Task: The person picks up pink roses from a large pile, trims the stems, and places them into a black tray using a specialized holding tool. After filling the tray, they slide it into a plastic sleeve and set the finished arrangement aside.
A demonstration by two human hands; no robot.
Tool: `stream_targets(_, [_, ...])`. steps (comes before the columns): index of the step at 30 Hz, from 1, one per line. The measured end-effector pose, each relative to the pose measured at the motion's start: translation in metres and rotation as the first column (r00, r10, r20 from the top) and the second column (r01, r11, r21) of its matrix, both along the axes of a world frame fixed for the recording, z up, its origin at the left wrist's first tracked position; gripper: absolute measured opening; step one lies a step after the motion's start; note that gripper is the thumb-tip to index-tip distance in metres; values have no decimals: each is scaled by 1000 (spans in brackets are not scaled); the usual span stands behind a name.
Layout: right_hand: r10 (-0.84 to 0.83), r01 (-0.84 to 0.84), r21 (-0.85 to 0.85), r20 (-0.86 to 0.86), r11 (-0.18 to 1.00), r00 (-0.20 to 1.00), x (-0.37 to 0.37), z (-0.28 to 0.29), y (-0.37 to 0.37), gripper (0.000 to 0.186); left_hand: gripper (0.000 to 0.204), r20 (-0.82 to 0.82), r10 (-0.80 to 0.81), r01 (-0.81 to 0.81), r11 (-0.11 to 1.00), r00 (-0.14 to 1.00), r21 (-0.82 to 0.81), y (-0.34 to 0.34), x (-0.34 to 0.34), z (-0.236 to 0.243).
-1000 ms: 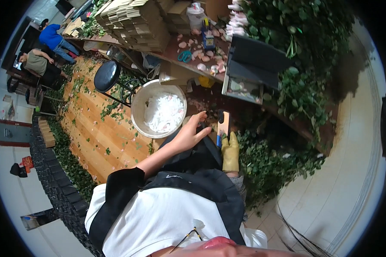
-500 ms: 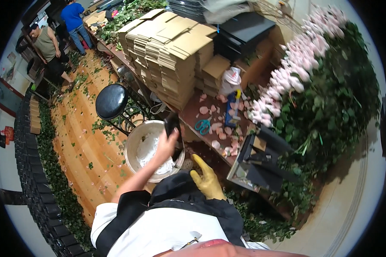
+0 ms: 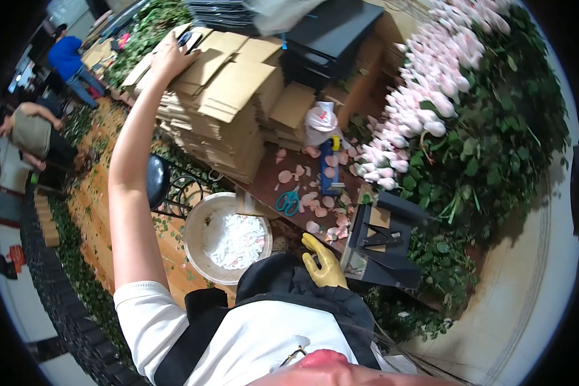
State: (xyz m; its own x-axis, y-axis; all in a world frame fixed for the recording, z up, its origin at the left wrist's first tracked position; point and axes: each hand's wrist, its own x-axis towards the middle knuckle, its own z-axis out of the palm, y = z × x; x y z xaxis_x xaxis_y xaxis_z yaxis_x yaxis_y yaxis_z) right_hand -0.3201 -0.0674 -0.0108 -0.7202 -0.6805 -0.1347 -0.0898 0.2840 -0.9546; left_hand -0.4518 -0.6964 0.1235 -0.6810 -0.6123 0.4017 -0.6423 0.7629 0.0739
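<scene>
My bare left hand reaches far forward over a tall stack of flat tan cardboard. Its fingers are on a dark phone at the top of the stack; I cannot tell whether the phone rests on the cardboard. My right hand, in a yellow glove, is near my waist with thumb and fingers apart, holding nothing. Close by stands a pale round tub with crumpled white pieces inside. Beyond the glove, the brown table bears teal-handled scissors and scattered pink petals.
Pink roses in white sleeves with dense leaves lie on the right. A black box is at the table's near edge. A blue tool, a white bag and a black stool stand nearby. Two people are at far left.
My left hand has swung from above the tub forward and left onto the cardboard stack, with the phone. My gloved right hand has shifted slightly right in view. The view has turned.
</scene>
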Motion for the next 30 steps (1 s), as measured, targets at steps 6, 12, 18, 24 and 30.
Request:
stream_targets(6, [-8, 8, -4, 29, 1000, 1000, -10, 17, 23, 50, 98, 273, 210, -192, 977, 939, -92, 35, -3, 42])
stream_targets(12, [25, 10, -97, 352, 995, 936, -16, 64, 64, 55, 38, -744, -526, 903, 342, 412, 259, 305, 65, 125])
stream_targets(18, [149, -153, -312, -39, 937, 988, -26, 72, 118, 53, 45, -988, 123, 360, -921, -95, -149, 527, 92, 65])
stream_targets(24, [85, -50, -302, 104, 952, 991, -12, 91, 184, 51, 53, -931, 361, -159, -924, -63, -348, 655, 74, 71])
stream_targets(30, [-213, -41, -649, -308, 760, 927, -3, 33, 203, 55, 49, -941, 337, -425, -858, -39, -290, 721, 90, 77])
